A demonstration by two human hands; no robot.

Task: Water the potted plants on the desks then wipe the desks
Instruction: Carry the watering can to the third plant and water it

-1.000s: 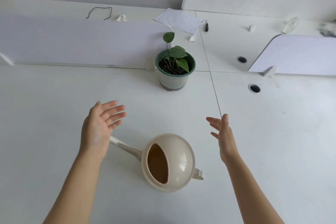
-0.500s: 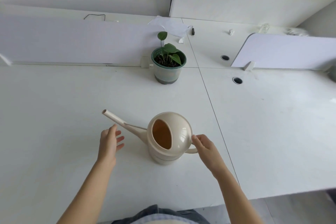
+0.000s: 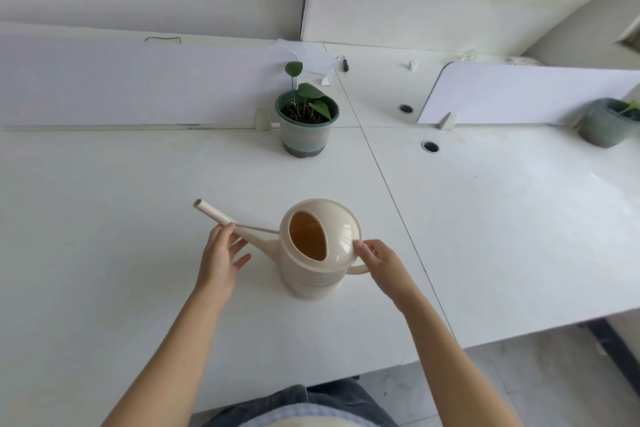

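Hands settling on the watering can, ahead of the first pour.

The left hand [image 3: 221, 258] reaches forward with its fingers [image 3: 239, 246] spread loose, touching the underside of the long spout [image 3: 225, 218] without closing on it. The cream watering can [image 3: 320, 250] stands upright on the white counter [image 3: 104, 253], near its front edge. The right hand [image 3: 381, 262] has fingertips on the dome rim by the handle [image 3: 360, 270]; whether it truly grips is hard to tell. Next: take the handle firmly, lift, and carry the spout to the potted plant [image 3: 306, 121] well behind; another pot [image 3: 607, 125] waits far right.
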